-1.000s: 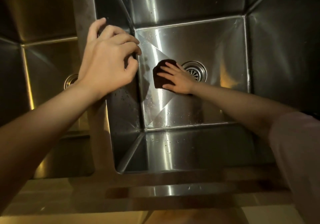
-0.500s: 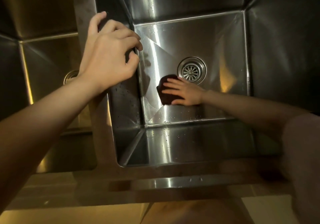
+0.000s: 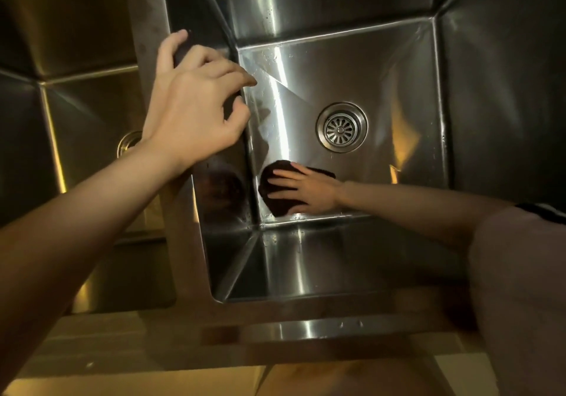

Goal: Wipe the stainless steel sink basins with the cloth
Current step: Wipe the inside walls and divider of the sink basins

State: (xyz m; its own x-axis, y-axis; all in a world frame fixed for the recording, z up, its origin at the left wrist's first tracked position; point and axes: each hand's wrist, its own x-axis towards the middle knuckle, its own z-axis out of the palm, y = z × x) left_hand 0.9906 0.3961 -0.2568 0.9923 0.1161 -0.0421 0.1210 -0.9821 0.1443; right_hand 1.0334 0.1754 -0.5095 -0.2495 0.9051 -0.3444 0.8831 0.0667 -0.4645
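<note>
Flat right hand (image 3: 309, 192) presses cloth (image 3: 277, 193) on right basin (image 3: 382, 89) floor, now moved from drain (image 3: 341, 127) to near-left corner. Left hand (image 3: 196, 104), fingers loosely curled, holds nothing; near floor covered, left basin (image 3: 92, 114) pending.

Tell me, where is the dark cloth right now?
The dark cloth lies flat under the right hand on the right basin floor, in its near-left corner, nearer than the drain.
</note>
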